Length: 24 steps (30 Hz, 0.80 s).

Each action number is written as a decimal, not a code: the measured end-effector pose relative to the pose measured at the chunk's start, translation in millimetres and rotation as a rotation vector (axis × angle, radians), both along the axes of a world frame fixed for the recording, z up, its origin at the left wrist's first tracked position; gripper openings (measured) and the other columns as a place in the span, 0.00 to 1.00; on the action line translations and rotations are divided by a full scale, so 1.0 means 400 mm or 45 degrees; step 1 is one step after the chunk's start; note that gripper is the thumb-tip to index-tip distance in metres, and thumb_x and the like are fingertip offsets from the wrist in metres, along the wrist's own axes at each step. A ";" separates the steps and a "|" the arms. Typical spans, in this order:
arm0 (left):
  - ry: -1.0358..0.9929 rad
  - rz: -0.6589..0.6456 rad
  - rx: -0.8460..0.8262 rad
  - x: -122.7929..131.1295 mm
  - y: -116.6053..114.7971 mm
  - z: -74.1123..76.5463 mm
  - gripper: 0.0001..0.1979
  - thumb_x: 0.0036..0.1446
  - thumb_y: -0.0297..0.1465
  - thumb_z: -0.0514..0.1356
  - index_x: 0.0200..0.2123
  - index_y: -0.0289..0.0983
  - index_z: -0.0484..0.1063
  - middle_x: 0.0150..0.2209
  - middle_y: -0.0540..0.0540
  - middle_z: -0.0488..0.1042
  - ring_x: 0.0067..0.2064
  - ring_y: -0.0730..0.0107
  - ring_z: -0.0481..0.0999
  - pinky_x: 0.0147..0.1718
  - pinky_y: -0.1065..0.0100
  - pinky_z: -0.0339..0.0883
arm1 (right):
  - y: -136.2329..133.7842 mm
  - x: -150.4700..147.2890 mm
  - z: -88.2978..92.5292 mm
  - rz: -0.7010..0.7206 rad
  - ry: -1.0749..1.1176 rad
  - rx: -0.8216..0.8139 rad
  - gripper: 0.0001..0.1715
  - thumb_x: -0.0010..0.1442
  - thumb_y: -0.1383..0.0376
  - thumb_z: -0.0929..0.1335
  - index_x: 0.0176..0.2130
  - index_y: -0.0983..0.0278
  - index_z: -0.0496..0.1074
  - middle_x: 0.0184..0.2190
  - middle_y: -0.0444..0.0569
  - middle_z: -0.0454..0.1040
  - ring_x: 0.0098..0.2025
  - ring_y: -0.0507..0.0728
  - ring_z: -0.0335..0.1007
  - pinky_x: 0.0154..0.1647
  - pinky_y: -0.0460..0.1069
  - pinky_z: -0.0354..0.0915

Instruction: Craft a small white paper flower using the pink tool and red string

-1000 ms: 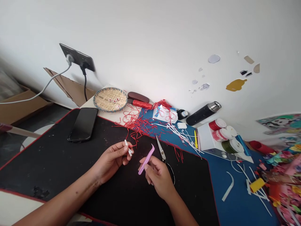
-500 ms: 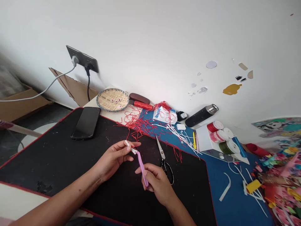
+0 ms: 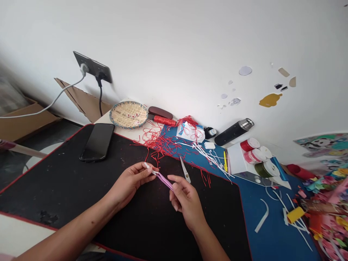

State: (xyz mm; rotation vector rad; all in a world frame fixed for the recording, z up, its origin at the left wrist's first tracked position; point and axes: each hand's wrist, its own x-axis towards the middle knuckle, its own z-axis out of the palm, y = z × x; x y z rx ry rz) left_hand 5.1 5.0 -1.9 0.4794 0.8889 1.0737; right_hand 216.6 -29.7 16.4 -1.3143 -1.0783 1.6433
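- Black mat: flat on the table, red border along its edges.
- Right hand: thumb and fingers closed on the rear of the pink tweezers; index finger extended, clear of the tool.
- Left hand: thumb and fingers pinched closed on a small white piece, raised over the mat toward its far edge.
- Tweezers: arms slightly parted, tips at the white piece's right end; whether they grip it cannot be told.
- Scissors: beyond the right hand, points toward the mat's far edge; handles hidden.
- Phone: at the mat's far left corner.
- Red threads: loose across the mat's far edge.
- Woven basket: at the table's far left corner.
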 end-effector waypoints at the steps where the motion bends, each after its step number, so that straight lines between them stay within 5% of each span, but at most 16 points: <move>1: -0.003 0.012 -0.011 0.000 0.001 0.002 0.13 0.50 0.36 0.78 0.34 0.35 0.84 0.41 0.40 0.86 0.46 0.61 0.82 0.47 0.69 0.77 | 0.003 0.000 0.003 0.009 0.023 0.018 0.31 0.63 0.44 0.73 0.54 0.63 0.76 0.26 0.42 0.72 0.16 0.46 0.58 0.15 0.42 0.46; 8: -0.051 0.059 -0.058 0.001 0.003 0.007 0.14 0.48 0.35 0.79 0.35 0.34 0.85 0.40 0.40 0.86 0.43 0.63 0.83 0.44 0.70 0.79 | 0.022 -0.017 0.020 0.064 -0.054 0.133 0.25 0.59 0.50 0.77 0.50 0.61 0.78 0.32 0.45 0.75 0.21 0.50 0.69 0.17 0.43 0.57; 24: -0.129 -0.053 -0.110 0.001 0.000 0.005 0.17 0.46 0.34 0.80 0.38 0.32 0.86 0.36 0.39 0.86 0.34 0.68 0.82 0.34 0.73 0.79 | 0.060 -0.027 -0.004 0.195 -0.348 0.382 0.16 0.67 0.54 0.71 0.47 0.62 0.81 0.33 0.50 0.81 0.26 0.53 0.74 0.26 0.47 0.70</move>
